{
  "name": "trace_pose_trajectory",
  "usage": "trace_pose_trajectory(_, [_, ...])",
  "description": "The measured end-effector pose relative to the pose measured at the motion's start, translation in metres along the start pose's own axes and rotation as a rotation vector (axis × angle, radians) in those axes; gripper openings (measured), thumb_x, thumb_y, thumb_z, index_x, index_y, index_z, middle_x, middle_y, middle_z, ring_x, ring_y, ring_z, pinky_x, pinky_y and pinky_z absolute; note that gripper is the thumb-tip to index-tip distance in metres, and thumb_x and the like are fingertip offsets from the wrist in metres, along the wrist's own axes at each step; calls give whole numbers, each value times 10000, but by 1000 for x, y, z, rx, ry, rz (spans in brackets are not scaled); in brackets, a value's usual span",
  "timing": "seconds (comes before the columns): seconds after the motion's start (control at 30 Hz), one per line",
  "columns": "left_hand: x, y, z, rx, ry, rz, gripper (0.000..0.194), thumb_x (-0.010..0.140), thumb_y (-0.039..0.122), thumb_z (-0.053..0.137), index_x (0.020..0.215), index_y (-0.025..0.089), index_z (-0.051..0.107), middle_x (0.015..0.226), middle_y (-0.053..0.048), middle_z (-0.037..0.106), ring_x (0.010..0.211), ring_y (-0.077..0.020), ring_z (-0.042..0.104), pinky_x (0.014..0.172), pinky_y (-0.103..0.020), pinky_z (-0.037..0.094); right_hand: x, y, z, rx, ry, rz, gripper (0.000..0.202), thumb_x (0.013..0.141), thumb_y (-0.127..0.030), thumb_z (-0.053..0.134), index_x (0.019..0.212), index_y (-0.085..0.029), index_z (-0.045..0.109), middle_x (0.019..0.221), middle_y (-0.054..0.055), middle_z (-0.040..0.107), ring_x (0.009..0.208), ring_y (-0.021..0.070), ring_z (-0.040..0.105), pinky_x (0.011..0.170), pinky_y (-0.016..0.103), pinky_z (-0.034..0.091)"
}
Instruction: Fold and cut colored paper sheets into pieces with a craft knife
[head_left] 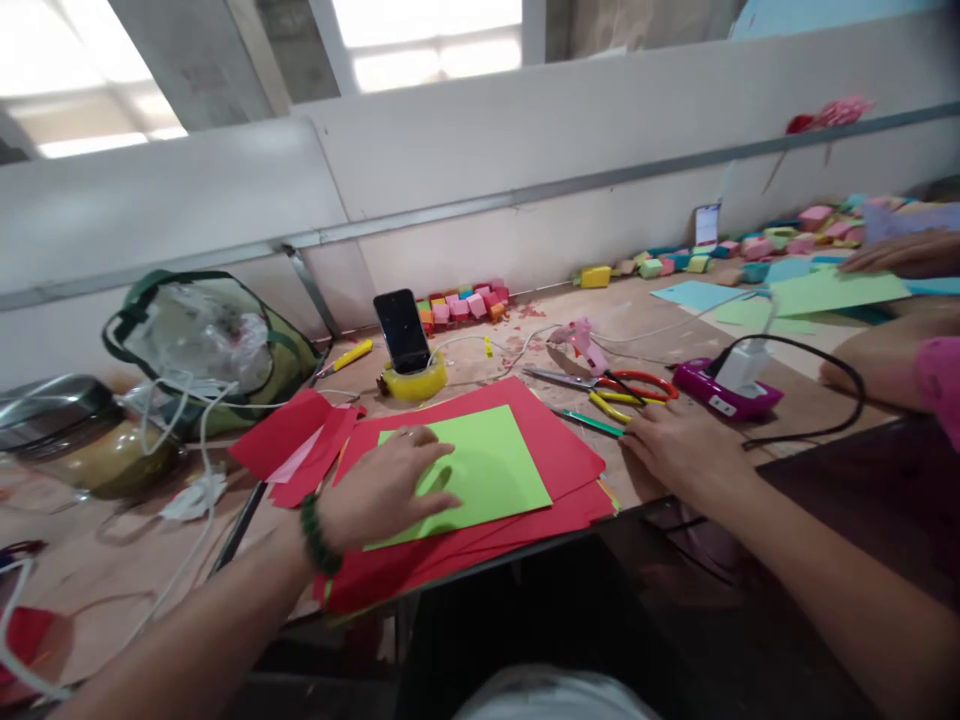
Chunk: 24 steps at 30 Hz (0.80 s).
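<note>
My left hand (397, 480), a green beaded bracelet on its wrist, lies open with fingers spread on a bright green paper sheet (495, 465). That sheet rests on a stack of red paper (559, 455) at the table's front edge. Bent fingers of my right hand (679, 445) close at the near end of a slim green pen-like tool (589, 422); its exact kind is unclear. Just beyond that hand are scissors (649, 383) with orange handles and a yellow-handled tool (611, 408). A folded red paper piece (300, 440) sits left of the stack.
A pink glue gun (585, 345), purple power strip (727, 392) and phone (405, 330) in a yellow tape roll (416, 378) stand behind. Left are a green bag (292, 350), glass jar (112, 450) and cutter knife (346, 357). Another person's hands (904, 255) handle paper at right.
</note>
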<state>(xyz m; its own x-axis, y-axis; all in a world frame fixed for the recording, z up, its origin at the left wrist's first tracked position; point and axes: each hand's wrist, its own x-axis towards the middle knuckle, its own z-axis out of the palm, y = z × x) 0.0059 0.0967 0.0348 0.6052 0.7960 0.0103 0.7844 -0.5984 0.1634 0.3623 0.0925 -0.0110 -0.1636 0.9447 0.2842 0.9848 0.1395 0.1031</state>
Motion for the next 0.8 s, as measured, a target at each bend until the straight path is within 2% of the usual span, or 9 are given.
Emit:
trace_pose_trajectory(0.13, [63, -20, 14, -61, -85, -25, 762, 709, 627, 704, 1273, 140, 543, 1216, -168, 563, 1083, -330, 560, 907, -426, 466, -16, 8, -8, -44, -5, 64, 198, 871, -244, 492, 753, -172, 633, 908, 163, 680, 917, 316, 619, 741, 398, 463])
trace_pose_trajectory(0.23, [84, -28, 19, -55, -93, -37, 853, 595, 686, 750, 1208, 129, 548, 1165, -171, 568, 1064, -352, 545, 890, -445, 459, -37, 18, -15, 62, -41, 260, 162, 885, -293, 451, 840, -217, 586, 849, 117, 694, 770, 285, 669, 597, 349, 462])
trace_pose_trajectory(0.27, [86, -29, 18, -60, -98, -29, 858, 572, 690, 760, 1185, 128, 550, 1137, -163, 574, 1041, -344, 550, 872, -433, 464, -45, 21, -16, 134, -49, 318, 159, 897, -311, 430, 881, -232, 567, 818, 103, 698, 714, 278, 677, 568, 347, 462])
trace_pose_trajectory(0.33, [90, -29, 16, -70, -105, -16, 848, 541, 690, 774, 1141, 133, 552, 1089, -144, 578, 992, -323, 558, 831, -404, 471, -59, 25, -15, 308, -25, 345, 159, 921, -343, 391, 939, -261, 526, 783, 89, 710, 661, 274, 690, 552, 351, 480])
trace_pose_trajectory(0.43, [92, -28, 14, -137, -81, -4, 770, 476, 659, 814, 1000, 146, 579, 972, -107, 580, 905, -308, 555, 773, -394, 460, -72, 25, -8, 524, 79, 251, 132, 935, -350, 387, 941, -278, 496, 843, 95, 729, 701, 267, 707, 596, 350, 521])
trace_pose_trajectory(0.5, [94, -29, 14, -202, -59, 4, 638, 474, 607, 829, 861, 164, 580, 873, -69, 567, 843, -283, 546, 731, -375, 447, -74, 22, -1, 571, 136, 235, 120, 925, -337, 407, 941, -271, 506, 863, 89, 728, 731, 266, 711, 625, 355, 533])
trace_pose_trajectory(0.63, [92, -31, 18, -321, -32, 0, 357, 722, 517, 658, 739, 179, 546, 772, -24, 551, 739, -198, 533, 676, -316, 431, -66, 10, 5, 554, 161, 218, 185, 931, -357, 411, 982, -243, 548, 920, 74, 717, 764, 245, 700, 638, 354, 524])
trace_pose_trajectory(0.7, [88, -31, 18, -394, -19, -12, 313, 805, 484, 563, 775, 172, 568, 765, -20, 572, 717, -173, 538, 678, -302, 435, -59, 3, 4, 539, 126, 185, 207, 937, -378, 434, 990, -232, 570, 917, 65, 709, 723, 220, 678, 615, 332, 502])
trace_pose_trajectory(0.8, [79, -30, 15, -478, 9, -24, 317, 822, 479, 549, 841, 167, 603, 808, -24, 609, 751, -166, 555, 723, -299, 443, -50, -7, -1, 524, 98, 108, 183, 933, -352, 474, 961, -221, 598, 883, 51, 698, 718, 196, 650, 622, 304, 470])
